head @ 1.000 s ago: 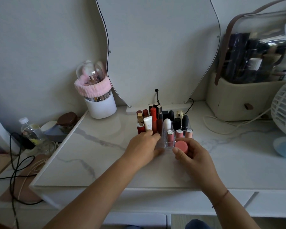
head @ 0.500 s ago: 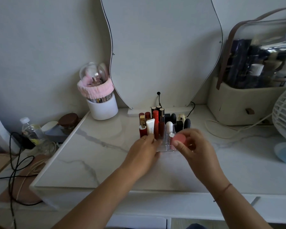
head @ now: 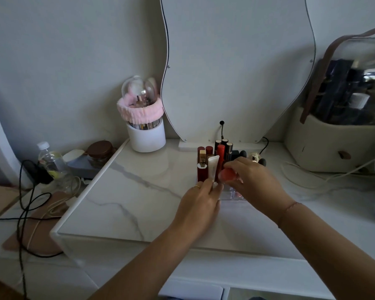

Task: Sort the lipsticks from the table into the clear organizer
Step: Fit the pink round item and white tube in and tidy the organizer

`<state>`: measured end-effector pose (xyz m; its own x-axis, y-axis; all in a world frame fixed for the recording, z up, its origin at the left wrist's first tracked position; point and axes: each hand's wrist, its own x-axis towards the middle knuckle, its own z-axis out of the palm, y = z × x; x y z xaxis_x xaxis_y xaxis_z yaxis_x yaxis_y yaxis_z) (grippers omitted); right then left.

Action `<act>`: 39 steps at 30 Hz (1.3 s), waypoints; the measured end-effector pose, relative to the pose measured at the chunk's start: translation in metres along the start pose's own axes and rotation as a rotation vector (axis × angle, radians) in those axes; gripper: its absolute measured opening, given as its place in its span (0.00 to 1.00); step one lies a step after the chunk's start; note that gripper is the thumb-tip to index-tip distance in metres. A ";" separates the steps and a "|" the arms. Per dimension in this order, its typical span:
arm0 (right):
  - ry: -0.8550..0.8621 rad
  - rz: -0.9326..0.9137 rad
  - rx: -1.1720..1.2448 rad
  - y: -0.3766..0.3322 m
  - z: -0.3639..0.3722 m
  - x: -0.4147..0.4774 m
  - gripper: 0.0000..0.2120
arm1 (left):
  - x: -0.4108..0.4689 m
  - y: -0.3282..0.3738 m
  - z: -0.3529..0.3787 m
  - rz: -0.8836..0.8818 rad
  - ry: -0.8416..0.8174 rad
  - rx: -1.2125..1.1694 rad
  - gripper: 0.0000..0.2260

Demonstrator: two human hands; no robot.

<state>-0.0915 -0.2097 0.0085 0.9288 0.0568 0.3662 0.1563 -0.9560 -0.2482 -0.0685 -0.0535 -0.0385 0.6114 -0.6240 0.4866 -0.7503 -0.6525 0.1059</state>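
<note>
Marble tabletop; pink lipstick tight between right fingers, just over clear organizer.

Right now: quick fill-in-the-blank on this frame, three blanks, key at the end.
1. The right hand grips a round coral lipstick over the clear organizer; the left hand wears a ___ on one finger.
2. The headband round the white brush holder is ___.
3. One squeeze tube stands in the organizer; it is ___.

Missing words: ring; pink; white.
</note>
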 end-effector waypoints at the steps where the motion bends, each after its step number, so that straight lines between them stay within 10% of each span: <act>1: 0.019 -0.021 -0.038 -0.001 0.001 0.001 0.14 | -0.001 0.000 0.000 -0.014 0.005 0.002 0.17; 12: 0.035 -0.057 -0.412 -0.003 0.023 0.010 0.07 | -0.006 -0.002 0.000 -0.103 0.052 -0.064 0.14; 39: 0.070 -0.020 -0.428 -0.010 0.026 0.010 0.04 | -0.006 -0.010 0.008 -0.329 0.139 -0.093 0.09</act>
<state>-0.0750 -0.1922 -0.0092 0.8998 0.0709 0.4305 0.0067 -0.9889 0.1487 -0.0628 -0.0468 -0.0495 0.7883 -0.3191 0.5260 -0.5432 -0.7624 0.3516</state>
